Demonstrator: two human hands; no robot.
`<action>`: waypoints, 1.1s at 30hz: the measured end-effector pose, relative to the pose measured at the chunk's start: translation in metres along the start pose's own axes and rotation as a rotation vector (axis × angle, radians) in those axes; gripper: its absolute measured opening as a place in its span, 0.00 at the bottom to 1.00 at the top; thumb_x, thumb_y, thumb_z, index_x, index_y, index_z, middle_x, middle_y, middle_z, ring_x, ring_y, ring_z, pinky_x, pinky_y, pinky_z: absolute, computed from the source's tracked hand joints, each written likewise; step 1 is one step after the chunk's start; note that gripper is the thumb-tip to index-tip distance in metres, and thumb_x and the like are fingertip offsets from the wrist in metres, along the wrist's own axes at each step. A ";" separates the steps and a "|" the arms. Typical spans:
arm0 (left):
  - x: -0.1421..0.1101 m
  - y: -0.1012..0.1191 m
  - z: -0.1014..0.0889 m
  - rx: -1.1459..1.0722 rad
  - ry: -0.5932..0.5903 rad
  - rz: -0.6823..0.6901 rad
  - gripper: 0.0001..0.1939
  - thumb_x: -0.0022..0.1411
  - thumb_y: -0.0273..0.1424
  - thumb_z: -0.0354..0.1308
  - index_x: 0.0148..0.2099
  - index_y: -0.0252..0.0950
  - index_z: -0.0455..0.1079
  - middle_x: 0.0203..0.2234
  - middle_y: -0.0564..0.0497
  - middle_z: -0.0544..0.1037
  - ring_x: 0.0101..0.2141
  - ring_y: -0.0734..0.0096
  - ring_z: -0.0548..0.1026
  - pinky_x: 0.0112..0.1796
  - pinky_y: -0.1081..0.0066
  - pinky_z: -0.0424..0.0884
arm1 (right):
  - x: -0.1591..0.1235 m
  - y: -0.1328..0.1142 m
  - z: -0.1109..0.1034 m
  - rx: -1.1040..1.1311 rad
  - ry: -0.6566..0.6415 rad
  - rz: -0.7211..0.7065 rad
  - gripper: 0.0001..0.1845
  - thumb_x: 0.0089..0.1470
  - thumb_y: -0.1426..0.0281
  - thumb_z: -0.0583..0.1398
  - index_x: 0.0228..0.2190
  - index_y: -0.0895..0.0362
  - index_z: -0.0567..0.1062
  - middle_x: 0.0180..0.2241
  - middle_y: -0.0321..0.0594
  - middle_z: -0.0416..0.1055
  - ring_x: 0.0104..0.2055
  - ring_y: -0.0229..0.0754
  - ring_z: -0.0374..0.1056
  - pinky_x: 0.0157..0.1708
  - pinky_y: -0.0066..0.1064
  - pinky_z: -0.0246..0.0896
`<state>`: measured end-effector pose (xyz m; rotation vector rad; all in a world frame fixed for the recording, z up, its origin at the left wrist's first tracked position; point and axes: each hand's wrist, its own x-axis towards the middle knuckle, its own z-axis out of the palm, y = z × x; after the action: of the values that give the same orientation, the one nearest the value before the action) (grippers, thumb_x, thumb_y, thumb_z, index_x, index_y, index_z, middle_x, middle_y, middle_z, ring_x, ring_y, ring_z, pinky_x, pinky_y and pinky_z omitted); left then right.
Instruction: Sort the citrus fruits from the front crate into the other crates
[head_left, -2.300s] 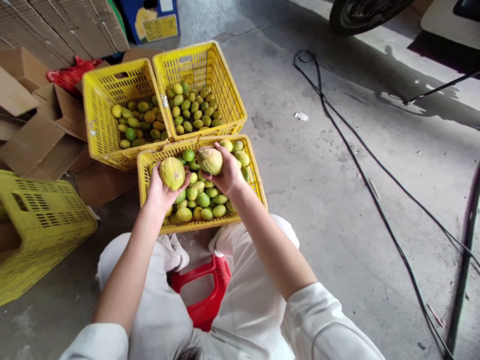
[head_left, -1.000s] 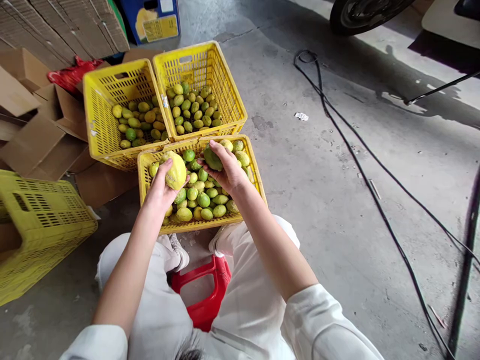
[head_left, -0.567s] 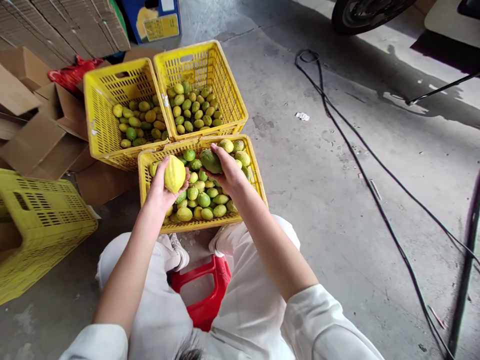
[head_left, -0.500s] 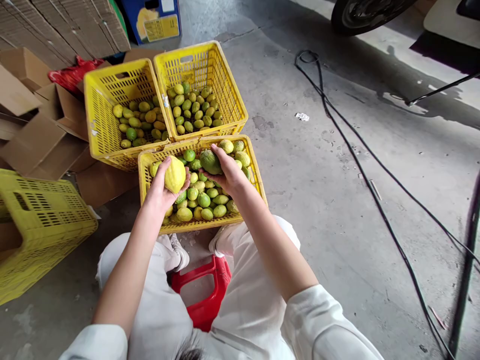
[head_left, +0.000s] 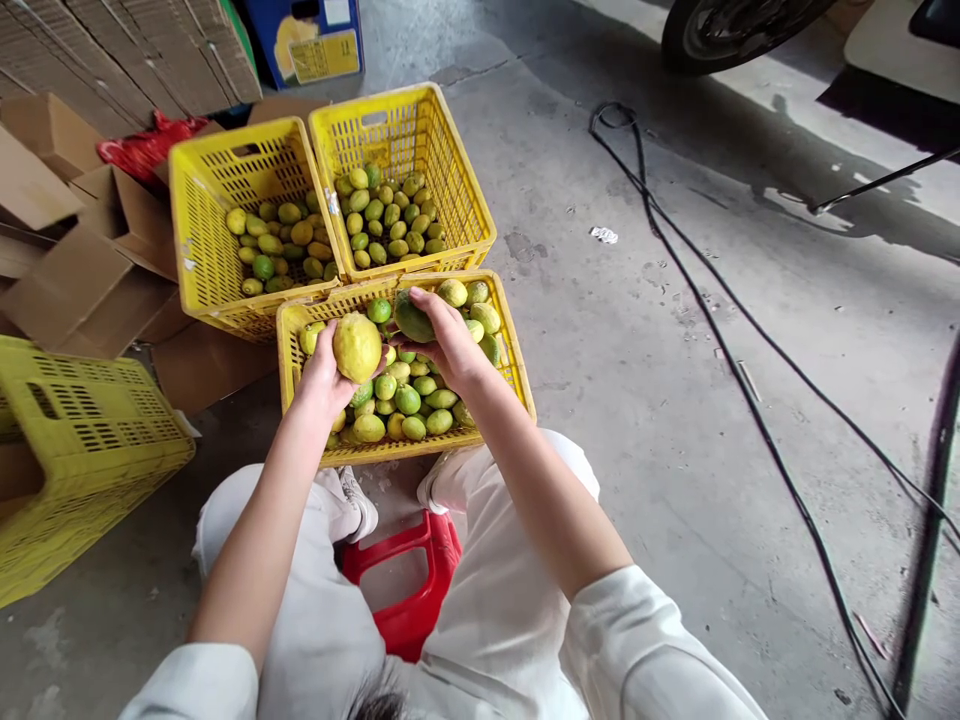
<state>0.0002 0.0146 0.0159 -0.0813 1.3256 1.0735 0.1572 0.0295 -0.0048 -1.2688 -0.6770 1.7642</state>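
Observation:
My left hand point(head_left: 324, 380) is wrapped round a yellow lemon point(head_left: 357, 347), thumb along its left side. Close beside it, my right hand point(head_left: 450, 345) grips a dark green lemon point(head_left: 412, 318) from the right, partly hidden by the fingers. Both fruits are held over the near yellow crate point(head_left: 517, 375), which holds many green and yellow lemons point(head_left: 407, 400). Against its far side stand two more yellow crates, the left one point(head_left: 193, 240) and the right one point(head_left: 457, 165), each with a layer of lemons in the bottom.
A red plastic stool point(head_left: 420, 610) sits between my legs. Another yellow crate point(head_left: 97, 440) lies at the left, below open cardboard boxes point(head_left: 82, 290) and a red bag point(head_left: 146, 148). Black cables point(head_left: 720, 330) run over the floor at right, near a wheel point(head_left: 720, 35).
The lemons in both hands have been turned: the left one shows another face, and the right one now shows its dark green side. My hands have drawn slightly closer together.

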 end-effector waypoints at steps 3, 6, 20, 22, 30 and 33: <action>-0.002 -0.001 0.001 -0.016 -0.010 -0.054 0.21 0.86 0.45 0.46 0.56 0.41 0.78 0.45 0.41 0.89 0.51 0.55 0.91 0.47 0.62 0.90 | 0.003 0.001 -0.001 -0.001 -0.006 -0.020 0.21 0.68 0.47 0.68 0.40 0.51 0.75 0.38 0.36 0.82 0.43 0.42 0.80 0.38 0.29 0.72; -0.005 0.000 0.001 -0.026 -0.017 -0.030 0.23 0.85 0.49 0.50 0.56 0.39 0.78 0.46 0.39 0.89 0.49 0.53 0.91 0.45 0.63 0.90 | 0.005 0.001 0.000 0.036 0.065 -0.033 0.14 0.69 0.54 0.67 0.38 0.50 0.73 0.37 0.34 0.80 0.41 0.40 0.77 0.34 0.27 0.68; 0.000 0.000 -0.011 -0.017 -0.003 0.169 0.02 0.74 0.34 0.65 0.44 0.45 0.76 0.38 0.50 0.84 0.46 0.64 0.87 0.51 0.66 0.88 | 0.002 -0.004 0.005 0.229 0.124 0.012 0.14 0.60 0.66 0.75 0.42 0.48 0.76 0.38 0.28 0.79 0.34 0.37 0.78 0.38 0.27 0.80; -0.002 0.001 -0.009 0.015 -0.013 0.158 0.08 0.77 0.37 0.61 0.42 0.43 0.77 0.37 0.49 0.83 0.48 0.62 0.87 0.52 0.64 0.88 | 0.005 -0.002 0.001 0.218 0.131 0.013 0.13 0.61 0.65 0.74 0.40 0.48 0.76 0.38 0.29 0.81 0.36 0.38 0.80 0.38 0.27 0.79; -0.007 0.001 -0.004 0.035 -0.003 0.088 0.09 0.76 0.39 0.62 0.46 0.40 0.78 0.35 0.47 0.85 0.43 0.60 0.88 0.45 0.66 0.87 | 0.018 0.010 -0.006 0.074 0.173 0.126 0.18 0.71 0.52 0.69 0.41 0.53 0.76 0.35 0.39 0.82 0.40 0.43 0.83 0.29 0.26 0.73; -0.005 0.000 -0.006 0.058 -0.021 0.117 0.09 0.73 0.39 0.68 0.47 0.40 0.78 0.34 0.48 0.85 0.42 0.61 0.88 0.45 0.69 0.86 | 0.015 0.010 -0.004 0.066 0.167 0.069 0.21 0.63 0.52 0.76 0.43 0.51 0.77 0.42 0.38 0.83 0.44 0.45 0.84 0.35 0.29 0.85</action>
<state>-0.0035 0.0076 0.0180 0.0513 1.3546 1.1308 0.1555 0.0371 -0.0215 -1.3905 -0.4809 1.6989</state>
